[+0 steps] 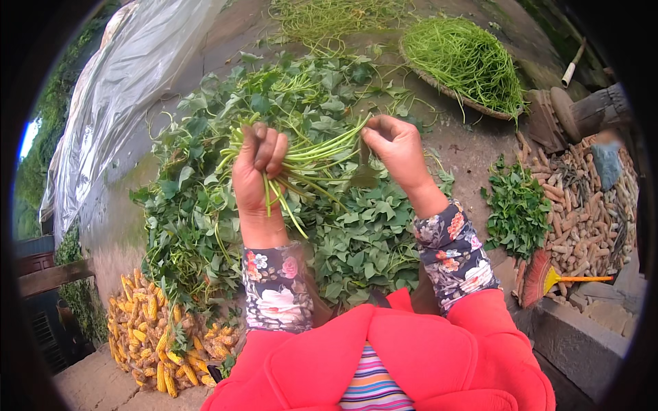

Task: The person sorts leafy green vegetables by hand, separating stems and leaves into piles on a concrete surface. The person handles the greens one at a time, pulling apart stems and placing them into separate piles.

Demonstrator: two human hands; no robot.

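My left hand [262, 159] grips a bundle of long green leaf stalks [324, 154], which stick out on both sides of the fist. My right hand [393, 138] is at the right end of the bundle, thumb and forefinger pinched on the tip of one stalk. Just below those fingers hangs a blurred green leaf [365, 172]. Under both hands spreads a large heap of leafy green vines [205, 205], probably sweet potato. Plucked leaves [365, 236] lie thickly between my forearms.
A shallow woven basket [442, 90] heaped with green stalks [468, 56] stands at the upper right. Corn cobs [149, 334] are piled lower left. On the right are a leafy pile [516, 210], bare cobs [581, 221] and a red broom [537, 280]. Plastic sheeting [123, 92] hangs upper left.
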